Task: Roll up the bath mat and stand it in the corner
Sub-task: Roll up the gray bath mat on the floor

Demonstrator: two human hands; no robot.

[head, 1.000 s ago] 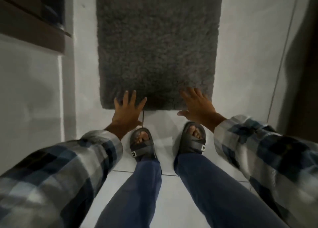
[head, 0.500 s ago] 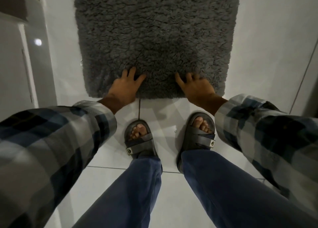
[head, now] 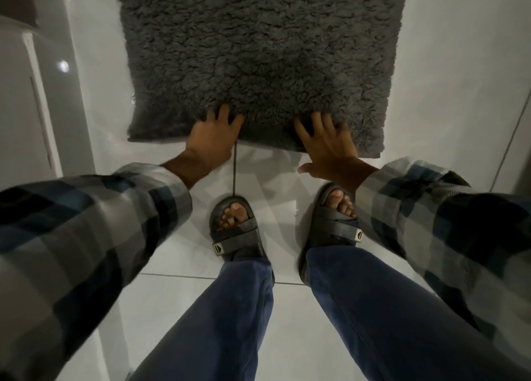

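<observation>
Two hands meet the bath mat, which lies flat on the tiled floor. We set our left hand and right hand apart on its near edge, each grip open with fingers spread, so the roll should start evenly.

This looks like a home bathroom: glossy white floor tiles with dark grout lines, a shaggy grey bath mat lying flat on them, and rubber slippers on the person's feet.
</observation>
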